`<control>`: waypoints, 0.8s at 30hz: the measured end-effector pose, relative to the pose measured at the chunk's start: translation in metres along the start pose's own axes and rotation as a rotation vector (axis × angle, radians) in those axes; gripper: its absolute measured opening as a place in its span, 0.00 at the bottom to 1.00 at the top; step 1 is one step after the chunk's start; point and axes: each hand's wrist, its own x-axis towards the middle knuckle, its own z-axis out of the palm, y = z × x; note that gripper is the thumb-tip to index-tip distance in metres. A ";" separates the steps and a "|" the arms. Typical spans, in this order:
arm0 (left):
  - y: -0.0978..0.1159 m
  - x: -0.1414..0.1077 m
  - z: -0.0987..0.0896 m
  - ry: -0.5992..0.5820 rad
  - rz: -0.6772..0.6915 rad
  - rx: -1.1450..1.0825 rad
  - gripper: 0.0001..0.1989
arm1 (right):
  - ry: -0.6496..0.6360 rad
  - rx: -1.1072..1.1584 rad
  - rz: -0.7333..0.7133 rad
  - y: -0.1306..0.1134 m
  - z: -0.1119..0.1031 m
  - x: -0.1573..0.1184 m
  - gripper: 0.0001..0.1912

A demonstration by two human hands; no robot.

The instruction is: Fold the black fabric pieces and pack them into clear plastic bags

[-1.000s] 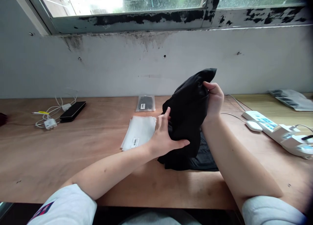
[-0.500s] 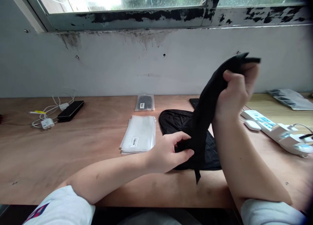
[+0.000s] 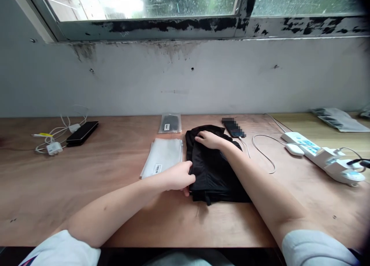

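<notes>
A folded piece of black fabric (image 3: 214, 173), with a quilted-looking underside seen earlier and a small strap end at its front edge, lies on the wooden table in front of me. My left hand (image 3: 180, 176) pinches its left edge, thumb on the near side and some fingertips tucked beneath. My right hand (image 3: 210, 139) rests on the far part of the fabric, fingers stretched out over the cloth and pointing left. The right forearm passes over the fabric's right side and hides part of it.
Left of the fabric lies a stack of clear plastic zip bags (image 3: 166, 154); behind it, a bagged dark item (image 3: 170, 123). A phone (image 3: 232, 127) on a cable lies behind right. A power strip (image 3: 320, 154) is at right, a black case (image 3: 82, 133) with white cables at left.
The right hand has come down and left from its raised position, laying the lifted black fabric flat. My left hand has shifted left to the fabric's left edge. The phone is now uncovered.
</notes>
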 end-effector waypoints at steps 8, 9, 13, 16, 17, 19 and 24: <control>0.002 -0.001 -0.015 0.432 0.072 0.736 0.20 | 0.049 -0.166 0.159 -0.029 -0.003 -0.013 0.25; 0.001 0.002 -0.022 0.454 0.079 0.754 0.22 | 0.023 -0.159 0.191 -0.034 -0.002 -0.015 0.26; -0.019 0.019 -0.053 0.473 0.271 0.891 0.21 | -0.102 -0.152 0.234 -0.048 0.009 -0.018 0.22; -0.044 0.033 -0.067 0.384 0.263 0.891 0.34 | -0.098 -0.078 0.208 -0.047 0.011 -0.017 0.13; -0.050 0.037 -0.068 0.374 0.240 0.868 0.35 | -0.069 -0.039 0.193 -0.045 0.009 -0.017 0.11; -0.059 0.043 -0.067 0.382 0.209 0.831 0.36 | 0.000 0.039 0.166 -0.044 0.003 -0.017 0.07; -0.055 0.047 -0.063 0.513 0.266 0.756 0.30 | 0.084 0.231 0.043 -0.055 -0.011 -0.025 0.01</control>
